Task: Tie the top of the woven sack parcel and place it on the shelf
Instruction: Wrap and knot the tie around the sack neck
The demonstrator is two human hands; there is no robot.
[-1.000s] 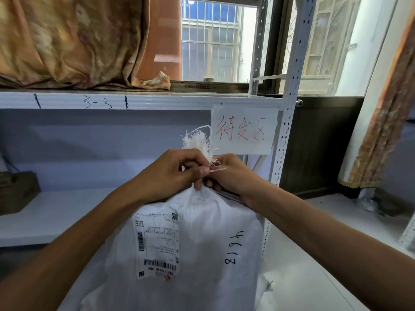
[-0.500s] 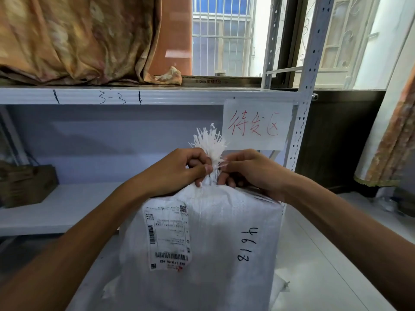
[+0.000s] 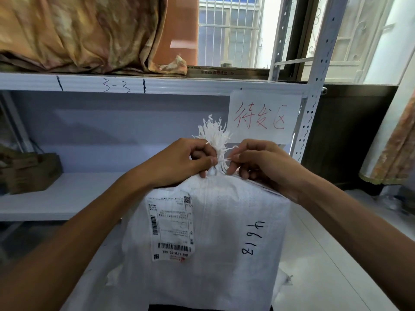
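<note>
Woven sack parcel [image 3: 215,243] upright below both hands, in front of shelf [image 3: 67,194], not yet on it. Left hand [image 3: 179,162] pinches gathered sack neck just under frayed tuft [image 3: 213,135]. Right hand [image 3: 258,164] pinches thin white strand [image 3: 226,159] stretched between both hands' fingertips. Shipping label [image 3: 170,227] below left hand; handwritten number [image 3: 252,237] below right. Paper sign [image 3: 262,117] above right hand. Cardboard box [image 3: 29,171] on shelf, far left of left hand.
</note>
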